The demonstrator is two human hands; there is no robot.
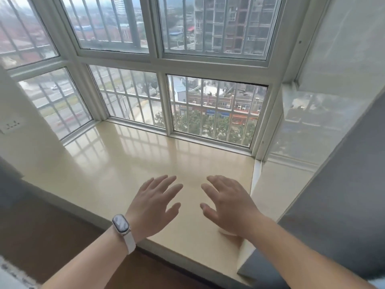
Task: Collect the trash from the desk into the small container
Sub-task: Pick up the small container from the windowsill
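My left hand (154, 203) and my right hand (227, 203) are held side by side over a glossy cream window ledge (129, 163), palms down, fingers straight and spread. Neither hand holds anything. A pale smartwatch (121, 225) sits on my left wrist. No trash, desk or small container shows in this view.
A barred bay window (210, 109) closes off the back of the ledge, looking out on streets and buildings far below. A grey panel (333, 226) stands at the right. A wall socket (12, 125) is on the left wall. Dark wooden floor (52, 236) lies below the ledge's front edge.
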